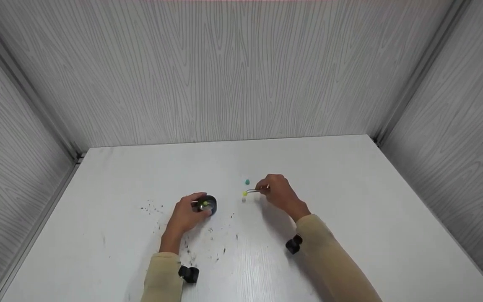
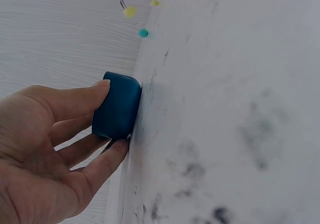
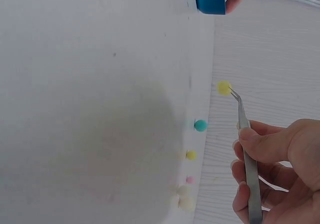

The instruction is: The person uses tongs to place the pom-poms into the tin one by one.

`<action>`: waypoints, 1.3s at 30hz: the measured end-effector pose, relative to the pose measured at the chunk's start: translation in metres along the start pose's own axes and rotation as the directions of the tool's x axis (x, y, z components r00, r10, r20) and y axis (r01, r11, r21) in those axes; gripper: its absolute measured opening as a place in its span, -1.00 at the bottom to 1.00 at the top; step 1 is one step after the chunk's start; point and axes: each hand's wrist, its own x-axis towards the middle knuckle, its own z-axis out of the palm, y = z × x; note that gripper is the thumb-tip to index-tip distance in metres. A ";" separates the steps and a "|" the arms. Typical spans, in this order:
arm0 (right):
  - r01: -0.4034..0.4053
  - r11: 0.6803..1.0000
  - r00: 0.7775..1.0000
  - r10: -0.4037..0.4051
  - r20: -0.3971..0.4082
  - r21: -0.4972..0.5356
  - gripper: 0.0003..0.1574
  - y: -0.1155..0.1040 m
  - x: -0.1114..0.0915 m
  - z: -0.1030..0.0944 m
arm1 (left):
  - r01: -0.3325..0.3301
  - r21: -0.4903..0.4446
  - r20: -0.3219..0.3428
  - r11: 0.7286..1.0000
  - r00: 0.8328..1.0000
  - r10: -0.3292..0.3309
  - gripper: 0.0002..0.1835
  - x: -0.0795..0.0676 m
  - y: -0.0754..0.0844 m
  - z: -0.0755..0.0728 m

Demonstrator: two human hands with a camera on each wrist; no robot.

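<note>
1. White table (image 1: 350,188): spreads beneath and around both the left grip (image 1: 187,216) and the right grip (image 1: 277,191), its far edge well beyond them.
2. Dark specks (image 1: 143,208): scattered to the left of the left grip.
3. Dark smudges (image 1: 188,247): nearer the wearer than the left grip, between the two forearms; the left wrist view shows them blurred.
4. Back wall (image 1: 241,84): pale, grey wood-grain pattern, facing both grips from beyond the table.
5. Left wall (image 1: 11,147) and right wall (image 1: 455,147): similar grain, well out to either side of the grips.
6. Grey corner strips (image 1: 27,84): far beyond each grip, where the walls meet.
</note>
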 end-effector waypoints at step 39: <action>0.188 0.982 0.982 -0.187 0.032 -0.022 -0.78 -0.052 0.008 0.020 | 0.006 -0.021 0.007 1.000 1.000 -0.006 -0.40 0.000 0.001 0.001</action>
